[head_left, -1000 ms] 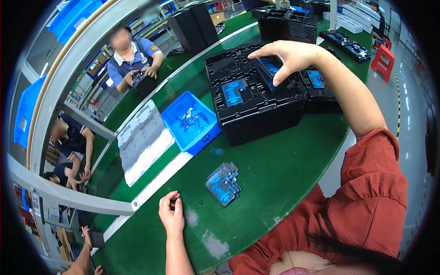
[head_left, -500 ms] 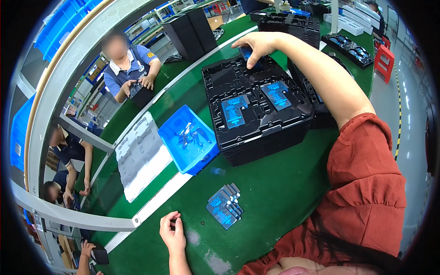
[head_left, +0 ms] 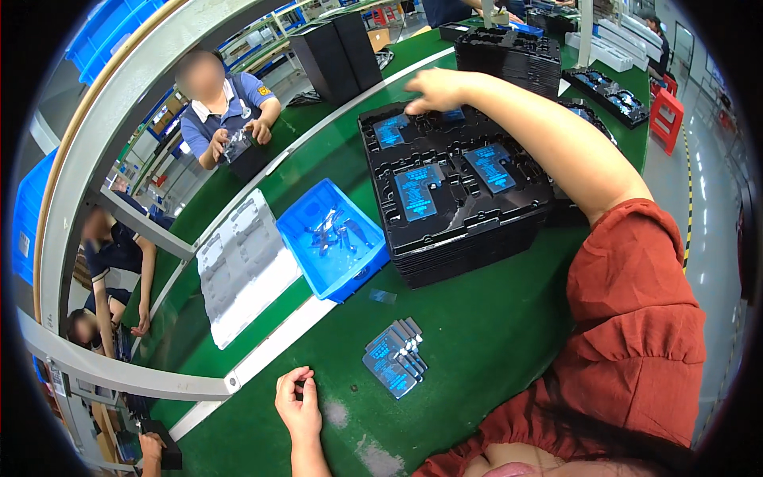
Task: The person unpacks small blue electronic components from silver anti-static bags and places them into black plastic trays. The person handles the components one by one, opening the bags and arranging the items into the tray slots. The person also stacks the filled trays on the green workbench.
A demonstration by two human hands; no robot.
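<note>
My right hand (head_left: 442, 89) reaches over the far side of a stack of black plastic trays (head_left: 469, 253), fingers apart. Just beside its fingertips, a flat battery with a blue label (head_left: 391, 132) lies in the top tray's far left pocket. Another battery (head_left: 453, 115) shows partly beneath the hand. Two L-shaped batteries, one on the left (head_left: 417, 192) and one on the right (head_left: 490, 167), occupy the near pockets. My left hand (head_left: 300, 404) rests above the green table with curled fingers and nothing visible in them. To its right sits a fanned pile of batteries (head_left: 389, 362).
A blue bin (head_left: 338, 282) with small clear and dark pieces stands left of the trays, beside a white moulded tray (head_left: 246, 270). More black trays (head_left: 509, 67) are stacked behind. A grey metal frame (head_left: 135, 381) curves along the left. Co-workers sit across the table.
My right hand has let go of a battery, which now lies in the far left pocket of the top tray. My left hand has stayed about where it was.
</note>
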